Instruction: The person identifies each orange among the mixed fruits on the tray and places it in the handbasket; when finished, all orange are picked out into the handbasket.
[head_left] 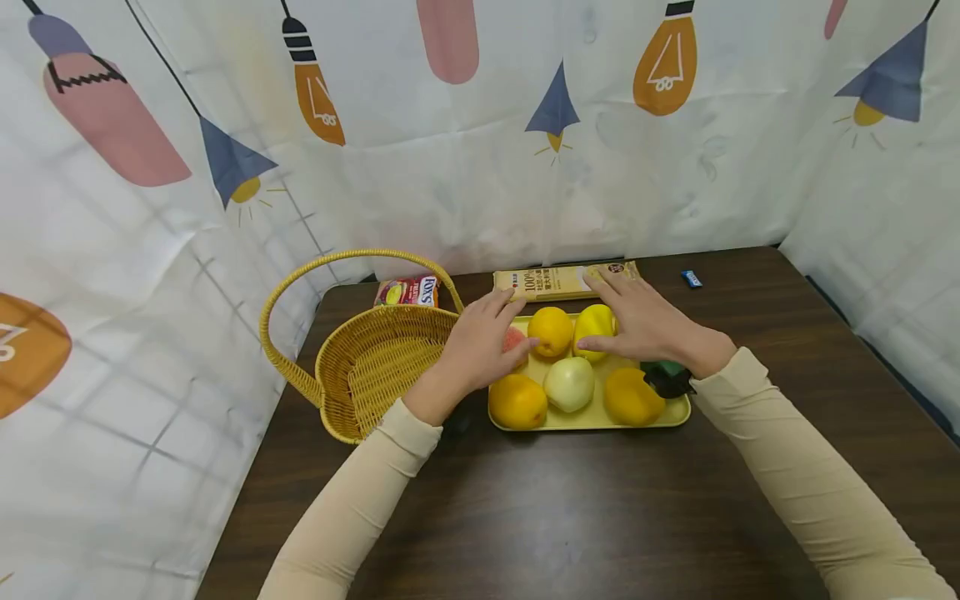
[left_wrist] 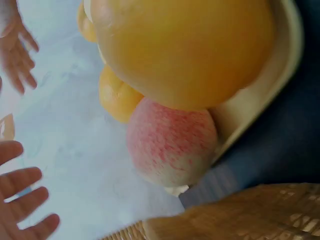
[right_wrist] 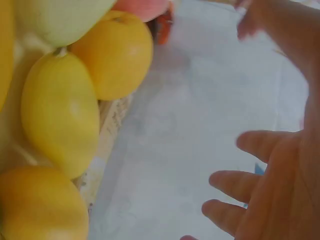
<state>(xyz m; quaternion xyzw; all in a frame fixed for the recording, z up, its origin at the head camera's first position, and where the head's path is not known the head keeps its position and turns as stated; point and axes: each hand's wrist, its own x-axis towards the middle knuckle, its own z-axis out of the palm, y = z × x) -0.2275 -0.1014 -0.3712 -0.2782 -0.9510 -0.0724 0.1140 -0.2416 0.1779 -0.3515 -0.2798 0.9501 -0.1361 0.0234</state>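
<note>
Both hands hover over a yellow tray [head_left: 585, 427] of fruit, palms down with fingers spread and nothing held. My left hand [head_left: 486, 340] is over the tray's left end, partly covering a pink peach [left_wrist: 172, 142]. Over the right part, near a lemon-yellow fruit [head_left: 595, 330], is my right hand [head_left: 647, 323]. An orange [head_left: 551, 332] lies between the hands. Along the tray's front are a larger orange-yellow fruit [head_left: 517, 402], a pale green round fruit [head_left: 569, 384] and a mango-like yellow fruit [head_left: 633, 397]. Something dark green partly shows under the right wrist.
A wicker basket [head_left: 386, 367] with a tall handle stands left of the tray, close to my left forearm. Behind it lies a red Fox's packet [head_left: 408, 292]. A long beige packet [head_left: 551, 284] lies behind the tray, and a small blue packet [head_left: 692, 279] at the back right.
</note>
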